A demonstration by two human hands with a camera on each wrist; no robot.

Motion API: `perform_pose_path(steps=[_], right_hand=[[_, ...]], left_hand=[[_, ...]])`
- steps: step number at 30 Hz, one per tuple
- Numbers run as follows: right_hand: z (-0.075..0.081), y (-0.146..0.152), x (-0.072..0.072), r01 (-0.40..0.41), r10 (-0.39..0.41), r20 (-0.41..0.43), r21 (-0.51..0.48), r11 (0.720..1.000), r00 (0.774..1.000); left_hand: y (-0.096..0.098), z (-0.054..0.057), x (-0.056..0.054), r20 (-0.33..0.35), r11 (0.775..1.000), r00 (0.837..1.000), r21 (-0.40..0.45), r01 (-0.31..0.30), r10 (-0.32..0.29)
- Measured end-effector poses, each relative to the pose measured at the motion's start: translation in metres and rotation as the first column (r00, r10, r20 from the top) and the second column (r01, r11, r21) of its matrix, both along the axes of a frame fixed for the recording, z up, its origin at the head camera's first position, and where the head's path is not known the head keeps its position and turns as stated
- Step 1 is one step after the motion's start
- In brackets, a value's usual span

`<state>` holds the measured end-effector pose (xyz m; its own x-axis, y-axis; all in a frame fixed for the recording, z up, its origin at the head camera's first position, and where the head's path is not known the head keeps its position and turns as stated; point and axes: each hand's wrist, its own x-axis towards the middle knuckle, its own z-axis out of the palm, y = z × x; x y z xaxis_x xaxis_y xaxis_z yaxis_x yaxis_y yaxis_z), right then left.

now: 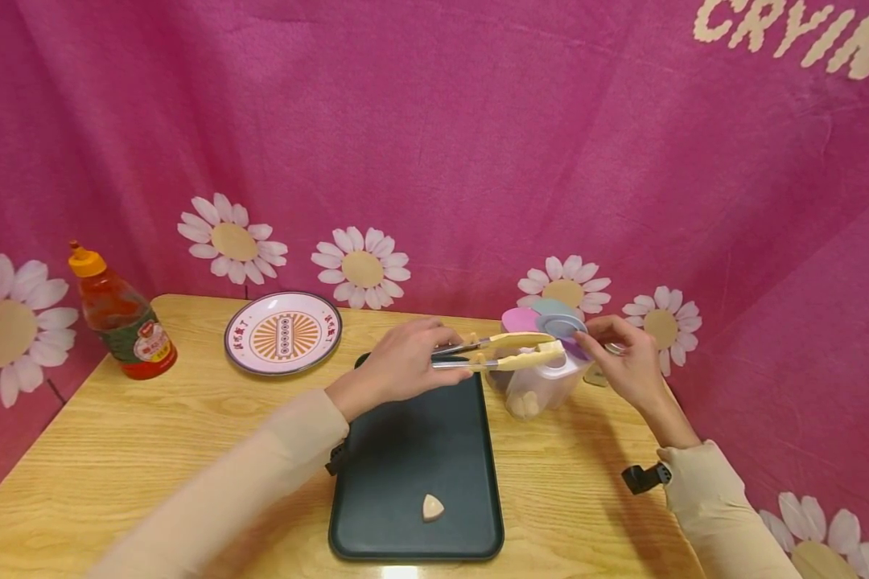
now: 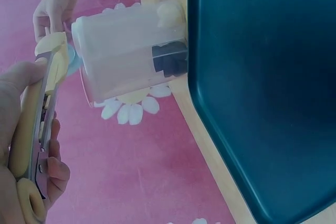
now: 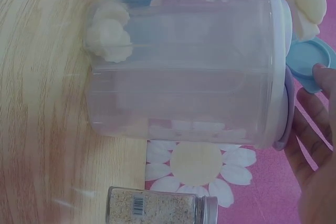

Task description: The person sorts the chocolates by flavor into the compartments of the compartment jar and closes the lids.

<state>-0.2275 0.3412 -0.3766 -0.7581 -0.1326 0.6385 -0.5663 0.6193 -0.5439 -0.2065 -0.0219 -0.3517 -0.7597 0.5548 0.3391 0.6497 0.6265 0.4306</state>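
Observation:
My left hand grips a pair of tongs with pale yellow arms and tips. The tongs' tips reach over a clear divided container, beside its opened blue lid. Whether they pinch anything cannot be seen clearly. My right hand pinches the edge of that blue lid between thumb and finger. Pale lumps lie at the bottom of one compartment, and dark pieces in another. Pink and purple flaps also show on the container's top.
A dark tray lies left of the container, bearing one small cream triangular piece. Behind it to the left is a patterned plate. A red sauce bottle stands far left. Near the container is a glass jar of grains.

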Motion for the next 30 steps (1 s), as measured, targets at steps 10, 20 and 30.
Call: perform_pose_path(steps=[10, 20, 30], right_hand=[[0.001, -0.002, 0.001, -0.012, 0.012, -0.014, -0.010, 1.000, 1.000], [0.001, -0.004, 0.001, -0.001, 0.001, -0.018, -0.044, 0.999, 1.000], [-0.001, -0.003, -0.001, 0.000, -0.002, -0.027, -0.047, 0.999, 1.000]], left_hand=[[0.005, -0.004, -0.002, 0.012, 1.000, 1.000, -0.008, -0.006, 0.006], [-0.022, -0.006, 0.012, 0.017, 0.996, 0.999, -0.076, -0.048, 0.050], [-0.072, -0.024, 0.041, 0.007, 0.993, 0.999, -0.112, -0.046, 0.047]])
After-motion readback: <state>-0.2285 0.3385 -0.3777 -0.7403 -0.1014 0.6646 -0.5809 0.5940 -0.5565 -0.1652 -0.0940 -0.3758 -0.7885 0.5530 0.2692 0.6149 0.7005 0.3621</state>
